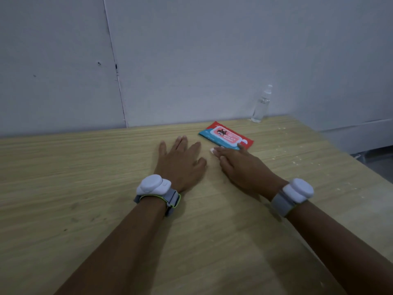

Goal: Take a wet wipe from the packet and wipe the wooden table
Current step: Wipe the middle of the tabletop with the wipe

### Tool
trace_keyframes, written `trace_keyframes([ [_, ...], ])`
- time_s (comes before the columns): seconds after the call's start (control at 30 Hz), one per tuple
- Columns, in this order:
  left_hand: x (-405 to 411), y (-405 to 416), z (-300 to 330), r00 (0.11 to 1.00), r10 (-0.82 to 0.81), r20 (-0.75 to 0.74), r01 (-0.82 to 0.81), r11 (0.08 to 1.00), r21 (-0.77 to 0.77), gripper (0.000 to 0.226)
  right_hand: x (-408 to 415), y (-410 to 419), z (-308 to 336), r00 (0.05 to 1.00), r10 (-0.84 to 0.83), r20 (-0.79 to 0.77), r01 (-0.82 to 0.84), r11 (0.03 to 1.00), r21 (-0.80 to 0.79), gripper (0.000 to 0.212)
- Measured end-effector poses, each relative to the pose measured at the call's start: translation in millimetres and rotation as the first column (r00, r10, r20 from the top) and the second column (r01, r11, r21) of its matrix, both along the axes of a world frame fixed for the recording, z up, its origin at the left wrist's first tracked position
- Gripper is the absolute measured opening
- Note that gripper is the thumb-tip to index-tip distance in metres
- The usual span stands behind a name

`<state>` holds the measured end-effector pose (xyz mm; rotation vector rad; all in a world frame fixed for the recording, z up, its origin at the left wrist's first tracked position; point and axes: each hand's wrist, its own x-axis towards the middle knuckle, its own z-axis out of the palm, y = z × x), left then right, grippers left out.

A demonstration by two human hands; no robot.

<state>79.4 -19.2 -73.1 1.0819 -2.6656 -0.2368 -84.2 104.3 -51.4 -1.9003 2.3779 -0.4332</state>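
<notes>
In the head view, I am looking down at a wooden table with a red and blue wet wipe packet lying flat toward the far edge. My left hand is resting palm down just on the near left of the packet, fingers straight and spread, holding nothing. My right hand is lying just on the near side of the packet, fingers extended flat and pressing a small white wet wipe onto the wood; only a corner of it is peeking out past the fingertips, just apart from the packet's near edge. Beyond the packet, a clear spray bottle is standing against the wall. I am judging this to be the wiping step: I should be keeping the fingers flat over the wipe, pressing evenly, and sweeping in overlapping strokes away from the packet so it is not getting nudged.
</notes>
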Motion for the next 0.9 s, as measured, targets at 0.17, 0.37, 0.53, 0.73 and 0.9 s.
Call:
trace_keyframes([
  [0.17,6,9,1,0.997,-0.068,-0.038,0.068,0.997,-0.022,0.055,-7,3,6,0.993,-0.116,0.008,0.115,0.992,0.047,0.046],
  [0.37,9,13,3,0.991,-0.109,-0.081,0.109,0.994,-0.009,0.052,10,20,7,0.998,-0.043,0.035,0.04,0.995,0.088,0.048],
  [0.53,8,11,5,0.975,-0.185,-0.119,0.185,0.983,-0.014,0.048,-4,45,7,1.0,-0.022,0.022,0.019,0.991,0.129,0.049],
  [0.73,-30,6,22,0.95,-0.298,-0.092,0.294,0.954,-0.05,0.046,-27,42,13,0.997,-0.076,-0.025,0.078,0.991,0.11,0.047],
  [0.9,-86,6,23,0.937,-0.349,0.015,0.349,0.935,-0.058,0.046,-28,56,11,0.986,-0.054,-0.161,0.059,0.998,0.023,0.041],
])
